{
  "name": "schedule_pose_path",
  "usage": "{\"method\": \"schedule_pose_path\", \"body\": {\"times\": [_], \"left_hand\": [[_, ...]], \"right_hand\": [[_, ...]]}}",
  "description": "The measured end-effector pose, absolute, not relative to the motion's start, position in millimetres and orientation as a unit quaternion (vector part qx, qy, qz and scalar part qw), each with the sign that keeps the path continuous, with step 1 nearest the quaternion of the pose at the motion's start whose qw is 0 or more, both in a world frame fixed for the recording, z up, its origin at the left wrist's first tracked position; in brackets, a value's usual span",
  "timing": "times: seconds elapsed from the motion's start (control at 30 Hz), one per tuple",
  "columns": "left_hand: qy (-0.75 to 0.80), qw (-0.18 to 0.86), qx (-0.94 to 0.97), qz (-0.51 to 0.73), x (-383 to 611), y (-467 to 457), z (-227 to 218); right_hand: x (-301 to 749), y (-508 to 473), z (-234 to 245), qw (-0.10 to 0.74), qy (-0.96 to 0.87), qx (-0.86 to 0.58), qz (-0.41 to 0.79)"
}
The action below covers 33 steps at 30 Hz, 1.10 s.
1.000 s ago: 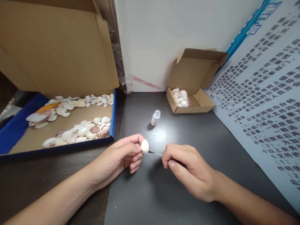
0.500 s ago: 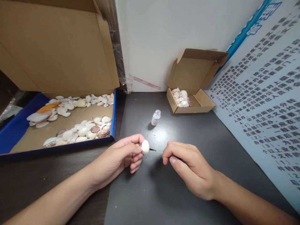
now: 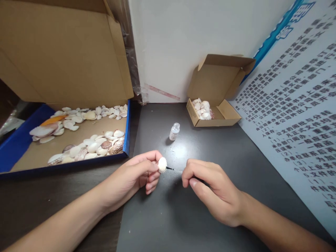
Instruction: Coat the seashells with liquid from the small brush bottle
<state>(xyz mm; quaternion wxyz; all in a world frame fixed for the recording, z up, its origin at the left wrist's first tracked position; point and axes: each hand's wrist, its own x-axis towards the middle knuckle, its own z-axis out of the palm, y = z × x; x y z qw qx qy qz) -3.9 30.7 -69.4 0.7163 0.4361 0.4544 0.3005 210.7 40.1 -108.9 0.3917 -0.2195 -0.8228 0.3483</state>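
Note:
Between the thumb and fingers of my left hand [image 3: 143,171] is a white ribbed seashell [image 3: 162,165], held upright above the dark mat. My right hand [image 3: 212,190] pinches a thin brush [image 3: 170,168] with a clear stem and a dark tip. That tip reaches the shell's right edge; whether it touches the far face is hidden. The brush's other end is covered by my right fingers. Behind both hands stands a small glass bottle [image 3: 174,132], uncapped, with a printed label.
A large blue-edged cardboard box [image 3: 86,129] with rows of shells stands open at left. A smaller brown box [image 3: 217,123] holding shells [image 3: 202,109] sits at the back right. A printed sheet [image 3: 296,105] slopes along the right, and a white panel [image 3: 189,52] rises behind.
Both hands keep their grips almost in place. The shell and brush tip have shifted very slightly left, and my right hand is turned a little.

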Motion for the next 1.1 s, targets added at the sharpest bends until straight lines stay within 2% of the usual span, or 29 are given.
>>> {"method": "schedule_pose_path", "body": {"times": [0.17, 0.43, 0.63, 0.83, 1.0, 1.1], "left_hand": [[0.453, 0.716, 0.440, 0.299, -4.0, 30.5, -69.8], [0.455, 0.715, 0.439, 0.298, -5.0, 30.8, -71.3], [0.451, 0.715, 0.441, 0.300, -5.3, 30.7, -71.9], [0.449, 0.716, 0.443, 0.299, -5.1, 30.6, -71.2], [0.448, 0.719, 0.439, 0.300, -4.6, 30.0, -70.5], [0.449, 0.718, 0.440, 0.299, -4.8, 30.2, -70.6]], "right_hand": [[208.6, 41.4, -111.3, 0.339, -0.825, -0.279, 0.356], [211.6, 38.4, -110.1, 0.406, -0.818, -0.228, 0.339], [209.2, 42.2, -111.9, 0.352, -0.826, -0.271, 0.346], [211.6, 39.7, -110.4, 0.397, -0.817, -0.234, 0.346], [209.8, 40.4, -111.8, 0.349, -0.829, -0.257, 0.355], [209.5, 42.0, -113.1, 0.348, -0.824, -0.267, 0.358]]}}
